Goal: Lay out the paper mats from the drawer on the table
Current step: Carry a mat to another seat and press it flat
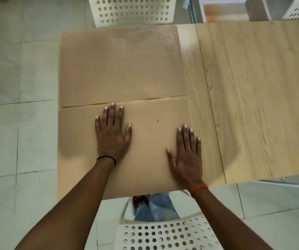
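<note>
The near paper mat is being pressed flat on the left end of the table, and the likeliest trouble is being judged to lie at its left side: there the mat is lying right along the table's left edge, so a push leftward could be sending it over the edge and onto the tiled floor. The far paper mat is lying just beyond it, with only a thin, uneven gap being left between the two; a forward slide of the near mat could be riding its edge over or under the far one, so that the pair would be left crooked. The mats are thin, so uneven pressure could be buckling or creasing the sheet. The left hand is being held fully open, fingers straight and slightly spread, palm down on the middle of the near mat, fingertips close to its far edge; nothing is being gripped. The right hand is likewise being held open and flat, resting on the mat's right part, its outer fingers reaching about to the mat's right edge, where bare wood is showing beside it; nothing is being grasped there either.
</note>
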